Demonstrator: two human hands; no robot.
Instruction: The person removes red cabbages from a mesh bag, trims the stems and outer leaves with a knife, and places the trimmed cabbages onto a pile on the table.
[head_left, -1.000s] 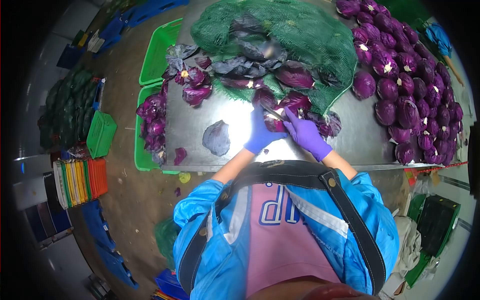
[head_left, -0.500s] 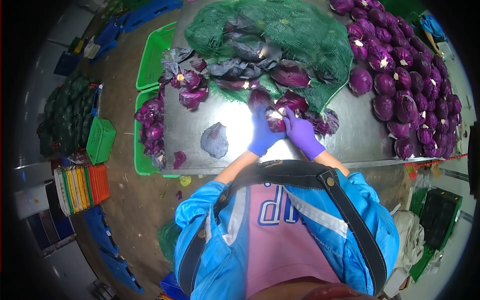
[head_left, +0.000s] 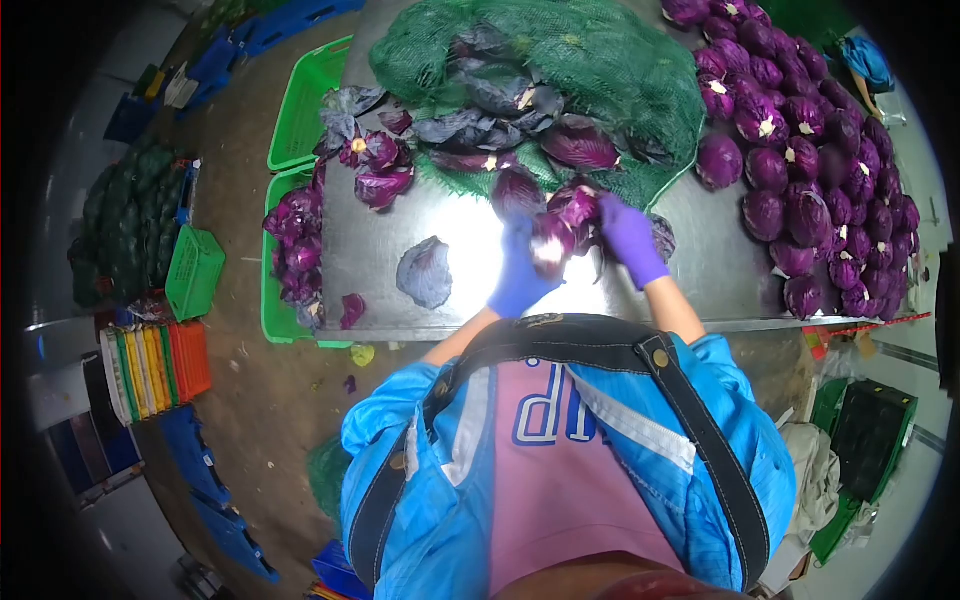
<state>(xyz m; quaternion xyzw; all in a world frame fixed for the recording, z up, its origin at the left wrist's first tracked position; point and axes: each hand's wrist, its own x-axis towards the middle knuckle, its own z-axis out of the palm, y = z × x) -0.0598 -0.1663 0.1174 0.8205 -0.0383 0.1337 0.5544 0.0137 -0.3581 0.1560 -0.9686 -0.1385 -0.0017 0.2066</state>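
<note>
In my left hand (head_left: 522, 270), gloved in purple, is a red cabbage (head_left: 553, 243) with its pale cut stem end turned towards me; it is blurred by motion. My right hand (head_left: 632, 238), also gloved, has its fingers curled at the outer leaves (head_left: 576, 204) on the cabbage's far right side. A thin dark shape hangs below the right fingers, too blurred to name. Just beyond the left fingers rests a dark loose cabbage leaf (head_left: 517, 190). Another leaf (head_left: 425, 272) lies flat on the metal table (head_left: 390, 235) to the left.
A green mesh sack (head_left: 620, 75) with loose leaves spreads across the far side. Red cabbages (head_left: 790, 160) are heaped on the right. At the table's left edge, a green crate (head_left: 282, 325) holds leaves. A person's blue sleeve (head_left: 866, 62) shows at far right.
My hands have moved apart, the right one going outward and slightly away from me. The cabbage has risen into clearer view between them, with its leaves spread to the right.
</note>
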